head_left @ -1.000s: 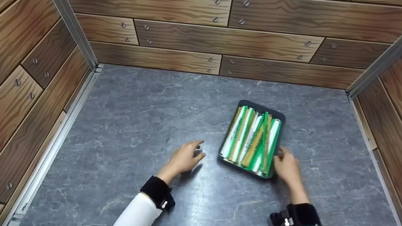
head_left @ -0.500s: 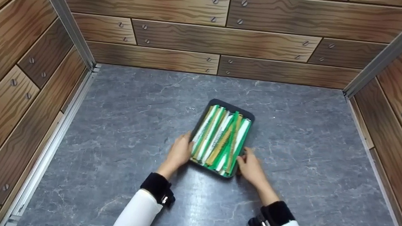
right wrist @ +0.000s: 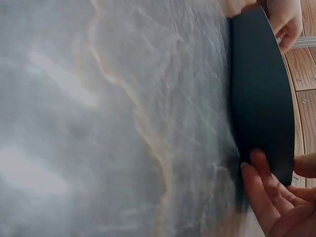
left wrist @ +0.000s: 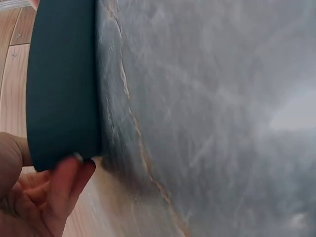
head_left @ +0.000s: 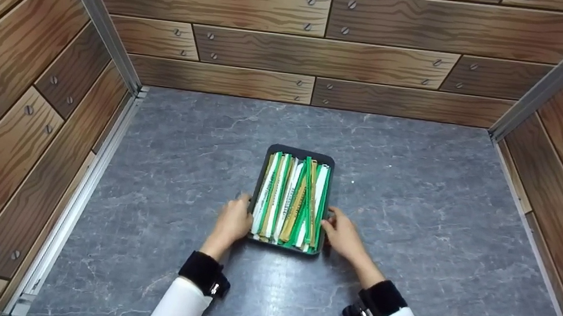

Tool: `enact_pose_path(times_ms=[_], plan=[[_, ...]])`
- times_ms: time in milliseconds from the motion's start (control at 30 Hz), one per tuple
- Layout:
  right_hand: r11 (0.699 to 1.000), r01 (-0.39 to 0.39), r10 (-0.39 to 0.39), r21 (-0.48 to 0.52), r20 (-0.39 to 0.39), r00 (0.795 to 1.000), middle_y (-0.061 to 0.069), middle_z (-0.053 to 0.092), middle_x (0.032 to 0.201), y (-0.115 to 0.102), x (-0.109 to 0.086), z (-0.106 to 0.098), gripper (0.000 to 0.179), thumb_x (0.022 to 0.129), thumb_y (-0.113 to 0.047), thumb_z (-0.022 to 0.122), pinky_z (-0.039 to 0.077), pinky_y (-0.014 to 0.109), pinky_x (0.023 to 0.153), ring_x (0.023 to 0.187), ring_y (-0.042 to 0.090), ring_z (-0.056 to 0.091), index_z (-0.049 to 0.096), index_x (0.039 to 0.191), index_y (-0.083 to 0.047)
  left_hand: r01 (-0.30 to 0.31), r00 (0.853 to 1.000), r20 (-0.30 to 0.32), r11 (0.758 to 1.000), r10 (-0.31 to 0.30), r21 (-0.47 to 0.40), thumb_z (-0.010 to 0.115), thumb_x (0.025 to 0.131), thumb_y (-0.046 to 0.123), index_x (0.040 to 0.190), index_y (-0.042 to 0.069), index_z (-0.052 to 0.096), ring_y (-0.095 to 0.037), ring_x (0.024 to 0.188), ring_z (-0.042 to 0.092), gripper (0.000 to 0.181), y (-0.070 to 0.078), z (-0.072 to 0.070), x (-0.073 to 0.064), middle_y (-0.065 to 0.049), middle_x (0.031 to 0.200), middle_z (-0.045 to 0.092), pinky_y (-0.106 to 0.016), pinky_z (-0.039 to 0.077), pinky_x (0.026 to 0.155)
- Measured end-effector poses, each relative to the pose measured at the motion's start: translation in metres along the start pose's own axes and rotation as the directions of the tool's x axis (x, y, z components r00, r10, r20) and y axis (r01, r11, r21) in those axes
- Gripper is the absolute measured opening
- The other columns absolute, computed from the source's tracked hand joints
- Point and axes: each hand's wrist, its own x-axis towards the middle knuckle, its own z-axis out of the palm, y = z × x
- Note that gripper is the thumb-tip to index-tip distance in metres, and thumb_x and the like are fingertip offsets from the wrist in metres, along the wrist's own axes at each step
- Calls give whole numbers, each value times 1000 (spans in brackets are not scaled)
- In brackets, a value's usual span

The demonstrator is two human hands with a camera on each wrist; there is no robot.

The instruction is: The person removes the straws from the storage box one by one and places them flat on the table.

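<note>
A dark rectangular tray (head_left: 302, 153) lies in the middle of the head view, filled with several long slim sticks (head_left: 288, 200) in green, white and gold. My left hand (head_left: 233, 220) grips its left side near the front. The right hand (head_left: 345, 235) holds the opposite side at about the same height. In the left wrist view the left hand (left wrist: 42, 197) has its thumb at the rim and fingertips against the outer wall of the tray (left wrist: 64, 89). Seen from the right wrist, the right hand (right wrist: 281, 197) pinches the tray (right wrist: 261, 94) in the same way.
A grey marbled tabletop (head_left: 421, 207) extends around the tray on all sides. Wood-patterned panels (head_left: 261, 50) enclose it at the back, left and right, with metal rails (head_left: 86, 175) along the edges.
The tray has moved left and slightly nearer, and has turned straighter. My left hand, apart from it a second ago, has taken hold of its left side. The right hand has travelled left with it.
</note>
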Motion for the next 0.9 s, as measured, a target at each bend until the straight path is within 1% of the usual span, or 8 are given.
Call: enact_pose_path(times_ms=[200, 300, 367, 433, 500, 533, 733, 900], plan=[[992, 57, -60, -108, -26, 998, 13, 63, 96, -7, 6, -7, 47, 95, -3, 61, 53, 41, 71, 82, 25, 63, 47, 139, 7, 35, 995, 91, 999, -32, -36, 60, 80, -6, 126, -5, 53, -39, 89, 66, 46, 5, -2, -9, -25, 100, 66, -48, 55, 73], [971, 134, -150, -196, -70, 986, 14, 63, 104, -13, 6, -7, 52, 88, 4, 66, 54, 42, 76, 90, 28, 62, 50, 138, 4, 71, 990, 122, 996, -64, -50, 64, 78, -7, 130, -4, 49, -38, 93, 65, 54, 7, -4, -13, -23, 103, 66, -47, 55, 77], [932, 225, -262, -285, -99, 960, 16, 61, 110, -18, 6, -4, 54, 81, 12, 66, 53, 44, 81, 96, 31, 61, 54, 133, 5, 83, 989, 125, 995, -76, -51, 66, 77, -6, 136, -4, 46, -39, 96, 64, 62, 7, -4, -13, -25, 108, 65, -49, 54, 81], [875, 306, -369, -376, -108, 923, 17, 59, 114, -24, 8, 0, 53, 77, 15, 65, 51, 44, 85, 100, 32, 58, 59, 128, 4, 82, 991, 107, 996, -77, -38, 66, 81, -3, 142, -2, 41, -41, 100, 64, 66, 7, -5, -11, -28, 113, 64, -51, 53, 83], [812, 358, -443, -462, -86, 893, 18, 59, 112, -30, 10, 4, 47, 78, 15, 62, 52, 42, 83, 99, 33, 57, 61, 124, 4, 75, 995, 74, 997, -73, -22, 64, 87, 3, 147, -1, 37, -43, 103, 62, 65, 9, -5, -6, -29, 120, 61, -53, 51, 86], [792, 366, -451, -489, -65, 890, 18, 59, 110, -33, 12, 7, 44, 81, 14, 60, 52, 40, 80, 96, 32, 58, 62, 124, 4, 71, 996, 57, 997, -71, -9, 62, 90, 5, 147, -1, 37, -43, 104, 62, 62, 9, -5, -2, -29, 121, 61, -53, 51, 86], [728, 236, -271, -644, 46, 962, 21, 61, 101, -51, 23, 21, 39, 88, 6, 59, 55, 39, 56, 75, 31, 62, 59, 127, 5, 39, 999, 2, 999, -39, 21, 49, 100, 10, 147, 2, 40, -41, 104, 63, 49, 6, 1, 23, -27, 121, 62, -52, 51, 87], [684, 179, -190, -708, 64, 980, 25, 64, 101, -57, 30, 26, 48, 89, 9, 56, 55, 44, 53, 72, 36, 64, 52, 136, 7, -6, 999, -40, 999, 4, -39, 47, 101, 11, 147, 2, 40, -41, 102, 64, 48, -2, 5, 33, -27, 119, 62, -51, 51, 85]])
